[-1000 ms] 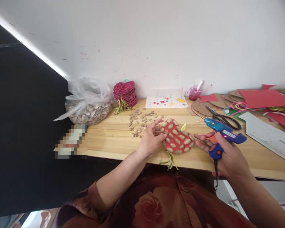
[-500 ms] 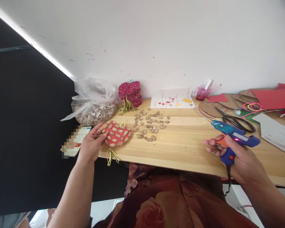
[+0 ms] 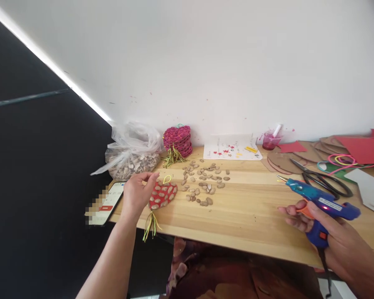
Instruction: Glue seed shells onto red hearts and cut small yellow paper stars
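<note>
My left hand (image 3: 137,193) grips the left edge of a red heart-shaped ornament (image 3: 163,195) studded with tan shells, held at the table's near left corner. Its yellow-green tassel (image 3: 151,224) hangs over the table edge. My right hand (image 3: 327,236) is wrapped round the handle of a blue glue gun (image 3: 318,203) whose red light is on, nozzle pointing left above the wooden table (image 3: 246,211). Loose pistachio shells (image 3: 202,187) lie scattered between the ornament and the table's middle.
A plastic bag of shells (image 3: 132,155) and a stack of magenta heart ornaments (image 3: 178,139) stand at the back left. A phone (image 3: 110,201) lies at the left corner. A sticker sheet (image 3: 232,148), pink cup (image 3: 270,140), scissors (image 3: 326,180), red paper (image 3: 361,147) and cardboard fill the back right.
My left hand carried the red ornament from in front of me to the table's left corner, next to the phone. The right hand kept hold of the glue gun and stayed at the right.
</note>
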Tool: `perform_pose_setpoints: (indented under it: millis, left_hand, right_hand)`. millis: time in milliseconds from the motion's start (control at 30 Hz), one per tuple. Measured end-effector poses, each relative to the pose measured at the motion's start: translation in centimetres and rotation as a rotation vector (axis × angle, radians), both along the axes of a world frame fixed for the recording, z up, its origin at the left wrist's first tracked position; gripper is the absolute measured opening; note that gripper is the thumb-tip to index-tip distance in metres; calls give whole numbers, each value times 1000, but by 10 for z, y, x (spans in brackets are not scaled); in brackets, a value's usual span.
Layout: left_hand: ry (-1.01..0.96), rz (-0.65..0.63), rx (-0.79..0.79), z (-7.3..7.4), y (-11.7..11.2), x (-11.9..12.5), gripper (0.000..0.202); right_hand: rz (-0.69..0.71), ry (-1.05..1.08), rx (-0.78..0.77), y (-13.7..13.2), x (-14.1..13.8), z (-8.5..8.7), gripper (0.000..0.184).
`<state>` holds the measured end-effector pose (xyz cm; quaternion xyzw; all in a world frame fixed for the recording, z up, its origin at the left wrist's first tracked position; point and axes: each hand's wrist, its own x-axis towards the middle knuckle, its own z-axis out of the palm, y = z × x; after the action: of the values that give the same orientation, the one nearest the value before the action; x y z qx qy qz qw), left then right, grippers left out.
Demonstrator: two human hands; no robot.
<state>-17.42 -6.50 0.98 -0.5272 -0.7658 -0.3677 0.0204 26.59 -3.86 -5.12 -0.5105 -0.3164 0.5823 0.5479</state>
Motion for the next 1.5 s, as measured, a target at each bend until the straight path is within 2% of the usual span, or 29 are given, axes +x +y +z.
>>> perform_pose_setpoints:
  millis: [67,133,167,200,233,333,433,567,700,800,967,1133,1300,1500]
  left_hand:
    - [14,-44,41,15,20,4,31]
    - [-15,-115,150,29,45,6,20]
    - [-106,-146,204,34,58,7,11]
    - [-280,-156,228,38,72,9,13]
    - [-503,-156,213,40,85,10,16]
    - [-713,-150,170,39,118,16,13]
    - [-891,-112,173,31,135,24,16]
    - [-1024,-41,202,17,143,32,31]
    - [-1056,41,225,7,151,36,46]
    - [-1063,79,244,5,156,37,46]
    - [-1151,94,223,12,157,37,19]
    - [-1273,44,244,26,153,36,18]
    - [-1362,-2,306,39,153,39,16]
    - [-1405,-39,289,40,148,41,19]
  right_hand:
    - [-15,1,-15,1,1,-2,29]
    - [-23,3,-22,1,1,-3,29]
    - [-24,4,-24,2,2,-4,29]
    - [-26,4,-27,2,2,-4,30]
    - [-26,5,-29,2,3,-4,30]
    - [-38,3,-37,2,3,-5,31]
    - [-46,8,-49,2,2,-4,31]
    - [-30,12,-54,1,0,0,33]
    - [-21,1,-58,1,0,4,34]
    - [-12,13,-65,1,0,4,34]
    - [19,13,-43,0,2,-1,30]
    - [8,16,-31,1,2,-2,24]
    - [-5,26,-20,0,0,1,26]
    - [31,55,9,-3,-2,5,27]
